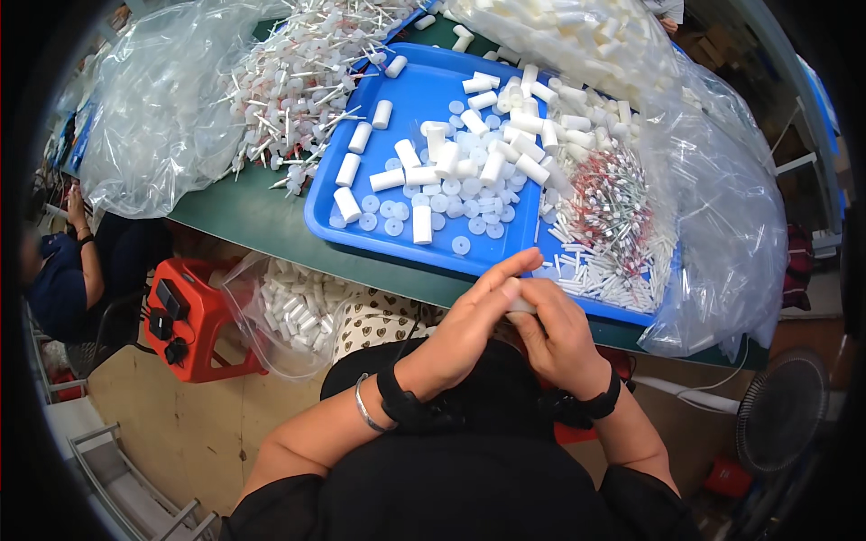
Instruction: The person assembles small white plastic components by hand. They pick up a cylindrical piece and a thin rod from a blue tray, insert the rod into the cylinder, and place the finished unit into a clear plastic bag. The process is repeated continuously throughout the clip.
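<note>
My two hands meet just in front of the near edge of the blue tray [361, 236]. Between them is a small white piece [521, 307], mostly covered by my fingers; it resembles the end of a white cylinder. My left hand [462, 332] presses its thumb on the piece, with its fingers pointing forward and right. My right hand [564, 329] curls its fingers and thumb round the piece from the other side. In the tray lie several white cylinders [421, 224] and flat translucent discs [461, 244], some cylinders lined up along its left side.
Thin white sticks with red wires [609, 203] fill the tray's right part. Assembled stick-and-disc pieces [293, 90] are heaped at the far left beside a clear plastic bag [171, 108]. A red stool [194, 316] and a bag of white cylinders [302, 307] stand below the green table [225, 203].
</note>
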Demonstrator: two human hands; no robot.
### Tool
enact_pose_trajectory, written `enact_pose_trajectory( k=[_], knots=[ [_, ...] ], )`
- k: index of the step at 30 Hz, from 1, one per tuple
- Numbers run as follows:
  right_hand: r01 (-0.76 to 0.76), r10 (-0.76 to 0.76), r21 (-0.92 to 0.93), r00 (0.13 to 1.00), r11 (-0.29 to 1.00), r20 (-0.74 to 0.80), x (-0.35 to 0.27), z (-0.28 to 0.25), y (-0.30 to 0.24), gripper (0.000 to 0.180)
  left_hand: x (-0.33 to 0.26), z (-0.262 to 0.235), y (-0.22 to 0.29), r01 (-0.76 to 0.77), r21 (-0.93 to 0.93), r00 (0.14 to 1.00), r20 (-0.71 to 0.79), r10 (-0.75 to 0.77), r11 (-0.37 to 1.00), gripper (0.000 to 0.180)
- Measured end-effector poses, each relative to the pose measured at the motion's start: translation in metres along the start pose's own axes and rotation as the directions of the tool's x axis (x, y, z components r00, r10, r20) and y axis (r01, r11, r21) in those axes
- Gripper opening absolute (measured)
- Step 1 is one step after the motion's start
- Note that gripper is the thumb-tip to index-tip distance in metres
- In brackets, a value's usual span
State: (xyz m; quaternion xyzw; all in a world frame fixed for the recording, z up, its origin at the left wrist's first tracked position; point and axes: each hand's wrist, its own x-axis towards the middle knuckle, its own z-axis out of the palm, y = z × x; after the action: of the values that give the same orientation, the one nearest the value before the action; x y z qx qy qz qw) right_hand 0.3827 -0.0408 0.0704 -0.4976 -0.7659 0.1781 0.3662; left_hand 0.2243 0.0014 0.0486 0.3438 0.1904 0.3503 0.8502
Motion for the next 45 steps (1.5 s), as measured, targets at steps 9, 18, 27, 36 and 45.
enact_pose_trajectory(
  k=[9, 18, 27, 36, 45],
  knots=[
    [0.08, -0.078, -0.131, 0.997, 0.988, 0.027, 0.008, 0.004, 0.008, 0.026, -0.001, -0.013, -0.004, 0.162, -0.49, 0.987, 0.073, -0.145, 0.857, 0.055],
    [-0.068, 0.063, -0.106, 0.997, 0.992, -0.05, 0.013, 0.02, -0.003, 0.029, 0.002, -0.011, 0.0, 0.113, -0.56, 0.992, 0.011, -0.129, 0.821, 0.055],
    [0.018, -0.026, -0.212, 0.999, 0.977, -0.037, 0.013, 0.032, -0.011, 0.024, -0.007, -0.007, -0.009, 0.045, -0.511, 0.997, -0.025, -0.068, 0.858, 0.061],
    [-0.299, 0.3, 0.212, 0.953, 0.93, 0.029, 0.017, 0.038, -0.018, 0.017, -0.011, -0.019, 0.004, 0.06, -0.298, 0.996, -0.051, -0.078, 0.953, 0.07],
    [-0.676, 0.495, 0.685, 0.709, 0.273, 0.502, 0.027, 0.036, -0.016, 0.034, -0.026, -0.026, 0.018, 0.063, -0.177, 0.989, -0.119, -0.085, 0.982, 0.07]
  ],
)
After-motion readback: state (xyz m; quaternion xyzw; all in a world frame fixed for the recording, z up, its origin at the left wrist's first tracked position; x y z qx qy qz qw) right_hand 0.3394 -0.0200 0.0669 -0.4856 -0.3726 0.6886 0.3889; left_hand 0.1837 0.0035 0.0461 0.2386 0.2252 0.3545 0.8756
